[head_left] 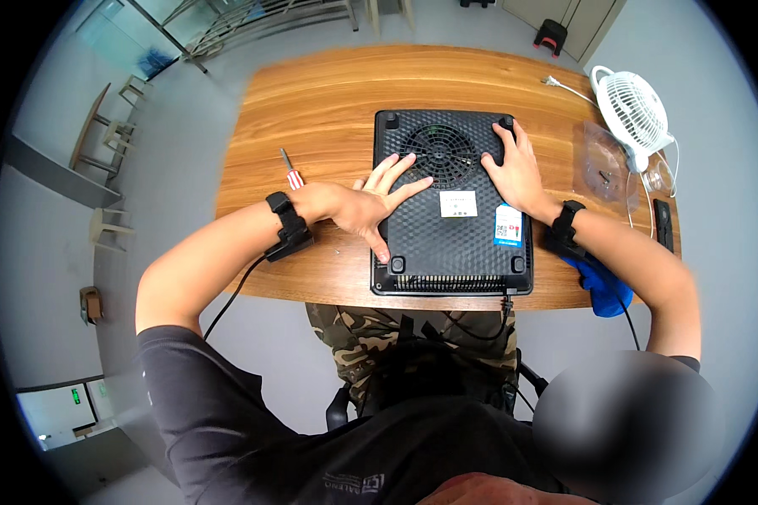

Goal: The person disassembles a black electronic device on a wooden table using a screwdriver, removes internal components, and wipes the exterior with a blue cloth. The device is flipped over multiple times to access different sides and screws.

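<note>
At the near edge of the counter (312,93), a black appliance (434,244) lies underside up, fingers of the left hand (362,208) and right hand (518,178) spread open against it; a snag on its hanging cord (505,318) could drag it off.

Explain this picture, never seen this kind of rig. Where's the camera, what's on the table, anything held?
There's no robot: a person works barehanded, and a wide fisheye camera on their head looks down, so straight edges bend. On the wooden table lies a black induction cooker, apparently, underside up. The spread left hand rests on its left side; the right hand is at the far right corner, though whether it grips the edge is unclear. Neither hand holds a tool. A screwdriver lies to the left; a clear plastic bag and white fan are to the right.
</note>
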The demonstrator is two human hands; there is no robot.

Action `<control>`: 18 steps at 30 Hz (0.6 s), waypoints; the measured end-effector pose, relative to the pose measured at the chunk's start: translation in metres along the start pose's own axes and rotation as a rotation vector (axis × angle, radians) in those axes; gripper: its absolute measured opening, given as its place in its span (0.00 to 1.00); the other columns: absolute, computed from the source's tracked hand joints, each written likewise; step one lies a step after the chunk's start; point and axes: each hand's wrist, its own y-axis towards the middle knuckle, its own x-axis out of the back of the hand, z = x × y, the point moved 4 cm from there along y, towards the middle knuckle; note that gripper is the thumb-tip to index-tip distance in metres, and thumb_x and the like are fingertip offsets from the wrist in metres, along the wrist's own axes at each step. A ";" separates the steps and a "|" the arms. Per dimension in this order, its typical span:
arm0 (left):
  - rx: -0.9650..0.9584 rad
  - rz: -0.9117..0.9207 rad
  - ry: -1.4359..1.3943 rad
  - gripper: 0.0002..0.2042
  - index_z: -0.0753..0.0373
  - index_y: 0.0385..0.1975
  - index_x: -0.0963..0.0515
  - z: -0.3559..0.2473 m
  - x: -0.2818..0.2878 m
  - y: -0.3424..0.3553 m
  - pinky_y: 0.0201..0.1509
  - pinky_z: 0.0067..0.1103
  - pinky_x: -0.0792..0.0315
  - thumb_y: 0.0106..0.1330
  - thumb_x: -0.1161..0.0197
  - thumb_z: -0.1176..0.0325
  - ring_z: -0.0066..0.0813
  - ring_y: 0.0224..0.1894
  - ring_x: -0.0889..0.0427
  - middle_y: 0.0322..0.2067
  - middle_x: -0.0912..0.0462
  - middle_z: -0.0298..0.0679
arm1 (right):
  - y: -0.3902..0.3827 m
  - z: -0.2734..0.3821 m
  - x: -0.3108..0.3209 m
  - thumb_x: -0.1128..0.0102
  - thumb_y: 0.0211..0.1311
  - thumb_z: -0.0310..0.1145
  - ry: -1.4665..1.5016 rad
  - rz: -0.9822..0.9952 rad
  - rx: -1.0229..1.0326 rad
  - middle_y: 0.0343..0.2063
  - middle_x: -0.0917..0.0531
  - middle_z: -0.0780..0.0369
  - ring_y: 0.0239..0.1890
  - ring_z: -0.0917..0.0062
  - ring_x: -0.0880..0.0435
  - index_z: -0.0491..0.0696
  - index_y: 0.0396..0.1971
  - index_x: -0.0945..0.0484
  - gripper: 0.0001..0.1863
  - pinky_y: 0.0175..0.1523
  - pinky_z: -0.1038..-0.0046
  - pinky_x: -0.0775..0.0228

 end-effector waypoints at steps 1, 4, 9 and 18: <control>0.000 -0.001 0.006 0.75 0.42 0.80 0.71 -0.001 0.000 -0.001 0.78 0.58 0.59 0.40 0.14 0.44 0.66 0.78 0.85 0.76 0.87 0.58 | 0.000 -0.001 0.001 0.39 0.63 0.46 -0.010 0.010 0.000 0.73 0.42 0.40 0.74 0.45 0.40 0.47 0.70 0.33 0.37 0.75 0.51 0.42; 0.003 0.005 0.024 0.75 0.41 0.80 0.73 0.000 -0.001 0.000 0.78 0.58 0.60 0.40 0.13 0.44 0.66 0.78 0.86 0.76 0.88 0.58 | -0.001 -0.002 -0.002 0.41 0.65 0.48 -0.019 0.043 -0.008 0.74 0.44 0.40 0.75 0.45 0.42 0.46 0.71 0.35 0.38 0.76 0.51 0.43; -0.022 -0.020 0.047 0.78 0.43 0.80 0.74 0.009 -0.003 0.006 0.79 0.57 0.63 0.37 0.14 0.40 0.66 0.77 0.87 0.76 0.89 0.58 | 0.001 -0.007 -0.003 0.44 0.66 0.50 -0.013 0.063 -0.017 0.75 0.47 0.39 0.76 0.45 0.44 0.46 0.72 0.37 0.38 0.76 0.51 0.45; 0.033 -0.006 0.062 0.80 0.43 0.79 0.75 0.001 0.000 0.002 0.79 0.58 0.62 0.34 0.13 0.39 0.62 0.78 0.88 0.76 0.89 0.54 | 0.001 -0.012 -0.008 0.42 0.65 0.49 0.027 -0.013 0.001 0.74 0.43 0.40 0.75 0.46 0.40 0.47 0.70 0.32 0.36 0.75 0.51 0.42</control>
